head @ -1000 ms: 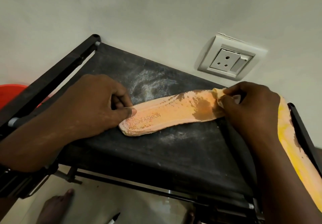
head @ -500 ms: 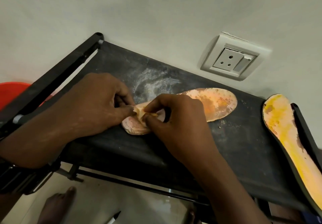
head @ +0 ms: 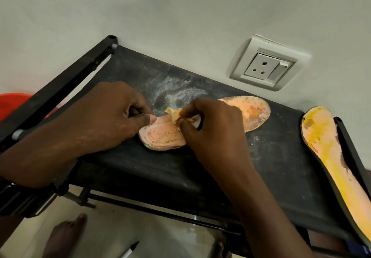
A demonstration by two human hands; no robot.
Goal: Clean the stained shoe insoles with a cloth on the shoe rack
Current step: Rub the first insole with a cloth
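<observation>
- Insole being cleaned: an orange-pink foam insole lies flat on the black fabric shoe rack, with its heel to the left and its toe toward the wall.
- A small crumpled yellow cloth sits on the heel half, pinched tightly between the thumb and curled fingers of the right hand.
- The left hand has its fingers curled in and its thumb pressed on the heel end, pinning it down.
- Wiping looks to be under way. Darker orange blotches show on the toe, so this insole seems unfinished.
- A yellow foam insole with a dark rim lies at the rack's right edge, stained and apparently not yet wiped.
- A second ago the cloth was at the toe end, and it has since travelled to the heel. Over the last half second it has barely shifted, and the left thumb has stayed put.
</observation>
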